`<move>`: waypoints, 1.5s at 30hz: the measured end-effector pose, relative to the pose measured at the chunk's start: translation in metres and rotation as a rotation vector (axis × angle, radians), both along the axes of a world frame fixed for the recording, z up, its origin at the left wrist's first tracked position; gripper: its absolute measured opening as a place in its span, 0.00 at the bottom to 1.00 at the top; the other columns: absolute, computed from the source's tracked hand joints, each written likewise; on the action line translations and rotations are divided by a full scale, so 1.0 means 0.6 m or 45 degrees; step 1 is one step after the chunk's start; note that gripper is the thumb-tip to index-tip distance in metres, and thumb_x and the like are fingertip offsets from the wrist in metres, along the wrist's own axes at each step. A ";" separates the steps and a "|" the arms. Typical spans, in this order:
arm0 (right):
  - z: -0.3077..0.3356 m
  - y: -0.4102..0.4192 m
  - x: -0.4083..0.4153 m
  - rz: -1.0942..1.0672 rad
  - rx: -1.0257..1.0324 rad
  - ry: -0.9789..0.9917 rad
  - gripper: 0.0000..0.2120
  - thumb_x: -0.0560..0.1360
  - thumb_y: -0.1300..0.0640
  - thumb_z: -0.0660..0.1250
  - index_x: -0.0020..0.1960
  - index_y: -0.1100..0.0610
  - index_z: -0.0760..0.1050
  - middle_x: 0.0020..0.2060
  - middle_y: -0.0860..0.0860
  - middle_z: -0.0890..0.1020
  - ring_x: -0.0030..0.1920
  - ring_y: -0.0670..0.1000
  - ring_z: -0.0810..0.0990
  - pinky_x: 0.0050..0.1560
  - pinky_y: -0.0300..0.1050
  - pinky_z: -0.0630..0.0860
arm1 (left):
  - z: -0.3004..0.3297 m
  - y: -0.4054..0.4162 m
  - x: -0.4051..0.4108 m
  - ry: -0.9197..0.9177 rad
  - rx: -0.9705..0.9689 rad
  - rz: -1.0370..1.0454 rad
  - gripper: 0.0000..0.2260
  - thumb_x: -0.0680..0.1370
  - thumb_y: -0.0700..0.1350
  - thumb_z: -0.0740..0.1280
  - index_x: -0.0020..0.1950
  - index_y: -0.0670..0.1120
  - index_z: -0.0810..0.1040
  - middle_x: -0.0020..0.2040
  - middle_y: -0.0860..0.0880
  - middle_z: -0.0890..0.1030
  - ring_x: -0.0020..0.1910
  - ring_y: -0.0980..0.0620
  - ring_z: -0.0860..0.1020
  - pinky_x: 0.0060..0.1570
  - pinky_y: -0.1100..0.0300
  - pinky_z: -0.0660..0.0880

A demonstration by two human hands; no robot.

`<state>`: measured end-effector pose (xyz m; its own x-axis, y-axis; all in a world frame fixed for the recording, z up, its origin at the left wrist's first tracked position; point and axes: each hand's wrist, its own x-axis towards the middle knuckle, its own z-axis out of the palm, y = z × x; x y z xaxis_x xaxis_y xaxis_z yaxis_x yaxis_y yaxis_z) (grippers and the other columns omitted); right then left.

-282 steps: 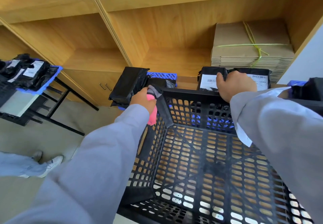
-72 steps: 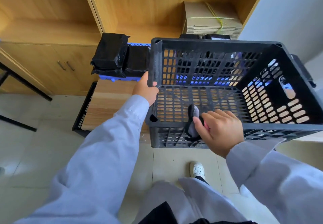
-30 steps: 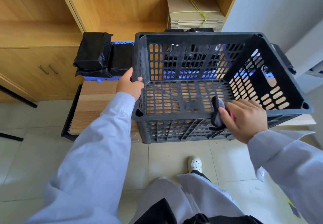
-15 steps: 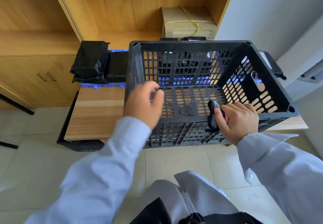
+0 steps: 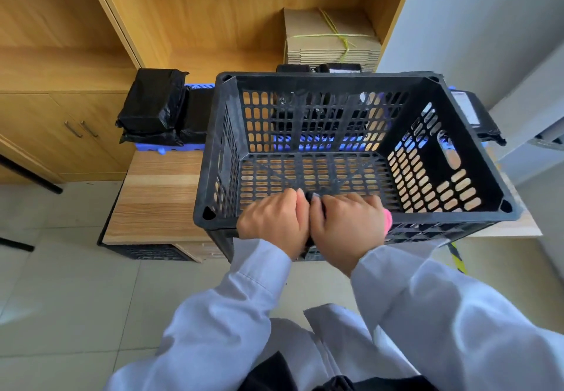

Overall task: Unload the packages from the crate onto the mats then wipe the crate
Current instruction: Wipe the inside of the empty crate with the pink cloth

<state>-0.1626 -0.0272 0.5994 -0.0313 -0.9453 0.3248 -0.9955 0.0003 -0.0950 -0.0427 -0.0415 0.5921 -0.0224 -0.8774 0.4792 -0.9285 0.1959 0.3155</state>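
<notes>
The black slatted crate (image 5: 442, 106) stands empty on a low wooden table (image 5: 158, 198). Both of my hands sit side by side on its near rim. My right hand (image 5: 345, 225) is shut on a dark and pink cloth (image 5: 387, 219) pressed against that rim. My left hand (image 5: 274, 222) has its fingers curled over the rim, touching the cloth's dark end. Black packages (image 5: 152, 106) lie on a blue mat (image 5: 183, 148) left of the crate. Another package (image 5: 476, 116) lies to the right, and more show behind the far wall.
A tied stack of flat cardboard (image 5: 329, 39) lies on the wooden shelf behind the crate. Cabinet doors with handles (image 5: 79, 128) are at left. A second black crate (image 5: 146, 251) sits under the table. Tiled floor lies between me and the table.
My left hand has left the crate's left corner and come down on the near rim beside my right hand. My right hand with the cloth has slid left along that rim.
</notes>
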 end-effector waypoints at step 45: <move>0.036 0.117 -0.479 -0.458 0.555 -2.433 0.14 0.71 0.56 0.72 0.53 0.61 0.75 0.48 0.59 0.83 0.42 0.55 0.84 0.58 0.55 0.77 | 0.089 -0.033 -0.362 0.380 1.360 -0.409 0.24 0.74 0.67 0.64 0.57 0.51 0.81 0.55 0.55 0.80 0.54 0.55 0.77 0.50 0.62 0.70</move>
